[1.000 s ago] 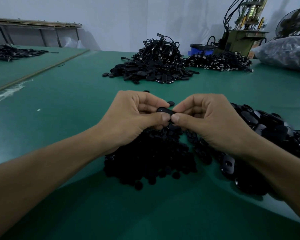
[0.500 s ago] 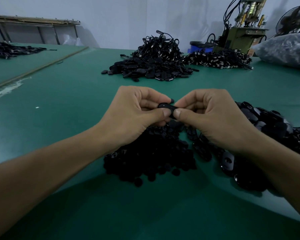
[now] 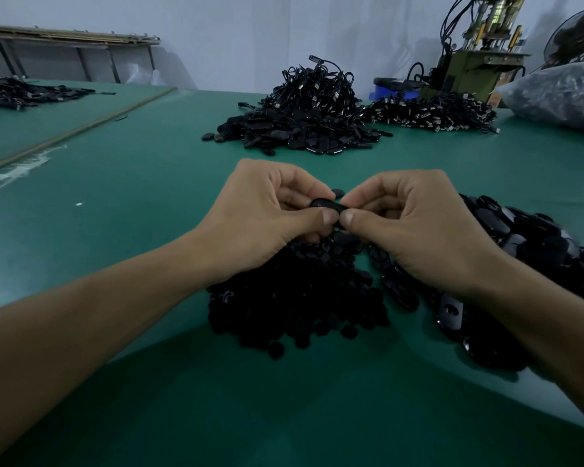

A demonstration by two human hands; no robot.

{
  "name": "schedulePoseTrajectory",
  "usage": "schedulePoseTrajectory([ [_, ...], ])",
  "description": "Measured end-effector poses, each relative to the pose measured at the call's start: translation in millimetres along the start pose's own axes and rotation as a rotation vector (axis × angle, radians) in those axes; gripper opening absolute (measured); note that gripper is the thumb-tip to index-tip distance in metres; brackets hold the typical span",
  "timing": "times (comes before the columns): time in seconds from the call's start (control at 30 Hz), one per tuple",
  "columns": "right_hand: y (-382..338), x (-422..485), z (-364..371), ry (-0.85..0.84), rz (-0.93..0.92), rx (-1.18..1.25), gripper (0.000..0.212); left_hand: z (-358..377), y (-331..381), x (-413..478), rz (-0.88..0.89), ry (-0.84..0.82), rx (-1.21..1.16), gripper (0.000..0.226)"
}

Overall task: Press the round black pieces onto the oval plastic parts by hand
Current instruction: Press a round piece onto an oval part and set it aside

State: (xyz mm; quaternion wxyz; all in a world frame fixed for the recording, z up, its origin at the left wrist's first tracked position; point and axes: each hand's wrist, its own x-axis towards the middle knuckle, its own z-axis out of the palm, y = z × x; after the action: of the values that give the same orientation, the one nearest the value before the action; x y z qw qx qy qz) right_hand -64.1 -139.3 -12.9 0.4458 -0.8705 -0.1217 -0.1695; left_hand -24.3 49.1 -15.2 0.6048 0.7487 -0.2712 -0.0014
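From the head camera, both forearms reach in from the bottom corners over a green table [image 3: 115, 197]. The left hand [image 3: 260, 217] and the right hand [image 3: 415, 227] meet at the middle, fingers curled. Together they pinch 1 black oval part [image 3: 327, 205]. The 2 thumb tips sit side by side on its near edge, almost touching each other, and the forefingers close over its far side. The part is held in the air just above the table. The fingers hide most of it, so whether a round piece sits in it cannot be told.

Directly under the hands lies a pile of small round black pieces [image 3: 297, 298], spreading toward the near edge. To its right, partly under the right wrist, lies a pile of glossy oval parts [image 3: 520, 237]. 1 loose black piece [image 3: 338, 192] rests on the table just beyond the fingers.

Farther back stands a tall heap of black cords and parts [image 3: 304, 116], with a lower heap [image 3: 432, 112] to its right. Behind them are a blue bin [image 3: 390, 91], a green machine [image 3: 479, 62], a fan [image 3: 577, 38] and a filled plastic bag [image 3: 560, 92]. At the far left, another flat pile [image 3: 21, 92] lies on a neighbouring table.
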Motion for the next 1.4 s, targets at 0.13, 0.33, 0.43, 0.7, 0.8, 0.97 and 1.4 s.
schedulePoseTrajectory([
  [0.13, -0.7, -0.3, -0.2, -0.044, 0.015, 0.022, 0.008, -4.6, -0.2, 1.4, -0.017, -0.042, -0.014, 0.015],
  [0.33, -1.4, 0.0, -3.0, -0.046, 0.014, -0.01, 0.008, -1.9, -2.1, 1.4, -0.02, -0.05, -0.002, 0.013],
  [0.43, -0.8, 0.7, -2.7, -0.034, 0.023, -0.017, 0.007, -0.7, -1.8, 1.7, 0.016, -0.034, 0.043, 0.013],
  [0.7, 0.4, 1.9, -0.3, -0.038, 0.014, -0.068, 0.007, -1.5, -4.9, 3.8, 0.064, 0.011, 0.169, 0.011],
  [0.8, -1.9, 1.9, -3.3, -0.064, 0.017, -0.024, 0.007, -3.8, -5.3, 7.8, 0.06, 0.022, 0.159, 0.013],
  [0.97, -7.5, 0.6, -21.9, -0.079, -0.02, -0.382, 0.015, -24.4, -14.7, 25.4, -0.032, 0.163, 0.132, 0.011],
  [1.4, -23.0, -19.5, -38.6, -0.511, 0.23, -0.739, 0.025, -60.3, -55.7, 60.2, -0.213, 0.296, 0.586, 0.01],
])
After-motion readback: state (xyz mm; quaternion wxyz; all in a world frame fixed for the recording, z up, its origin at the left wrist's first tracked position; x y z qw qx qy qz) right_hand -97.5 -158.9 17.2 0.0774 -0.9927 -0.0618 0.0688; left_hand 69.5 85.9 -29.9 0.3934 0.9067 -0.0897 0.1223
